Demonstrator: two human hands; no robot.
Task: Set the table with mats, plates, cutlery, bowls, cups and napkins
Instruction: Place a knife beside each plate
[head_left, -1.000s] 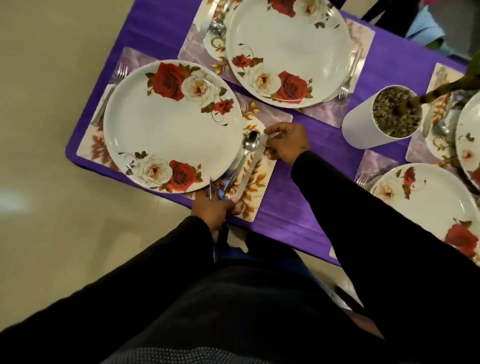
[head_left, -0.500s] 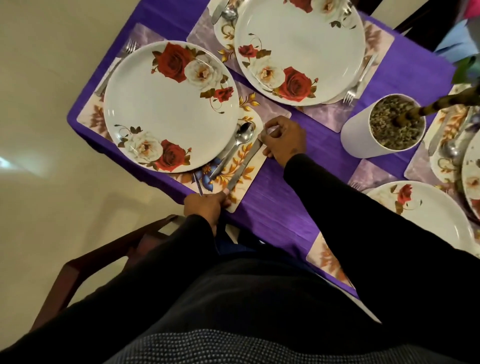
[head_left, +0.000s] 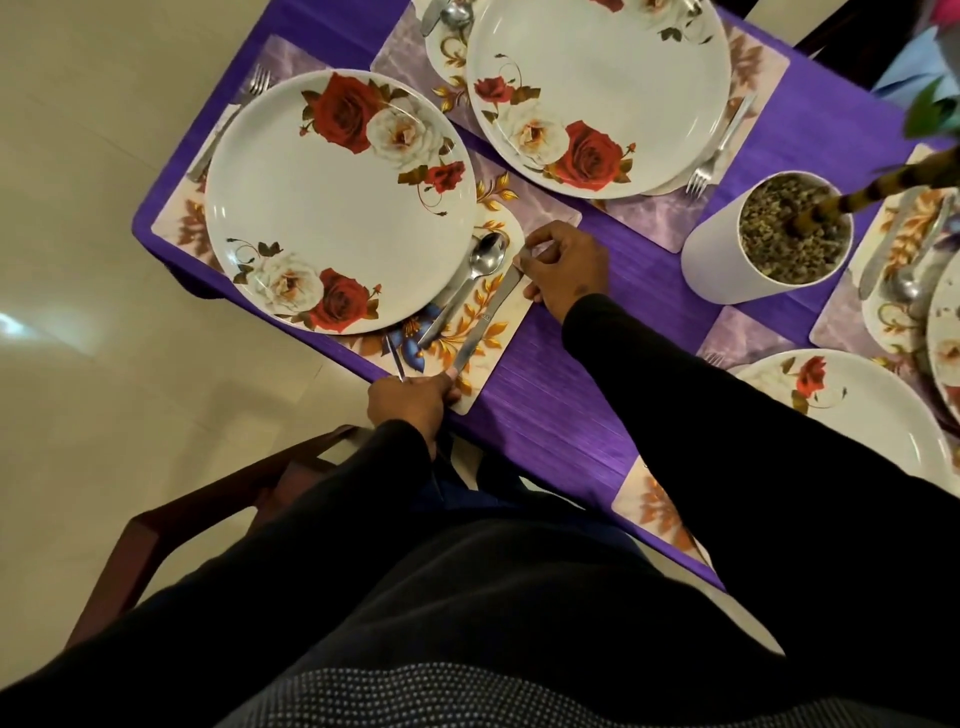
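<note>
A rose-patterned plate (head_left: 337, 208) sits on a purple mat (head_left: 176, 228) at the table's near left corner. To its right, a spoon (head_left: 467, 280) and a knife (head_left: 488, 317) lie side by side on a gold-leaf floral mat (head_left: 493, 343). My right hand (head_left: 566, 265) pinches the knife's blade tip. At the mat's near edge my left hand (head_left: 410, 400) holds the knife's handle end, and a thin metal utensil (head_left: 394, 358) sticks up from its fingers. A fork (head_left: 254, 83) lies left of the plate.
A second set plate (head_left: 597, 88) with its fork (head_left: 719, 145) is behind. A white pot of gravel (head_left: 727, 260) holding a plant stem stands to the right. More plates and cutlery are at far right. A dark wooden chair (head_left: 208, 509) stands below the table edge.
Both hands have stayed on the knife's two ends while it settled beside the spoon. My view has pulled back and the chair has come into sight.
</note>
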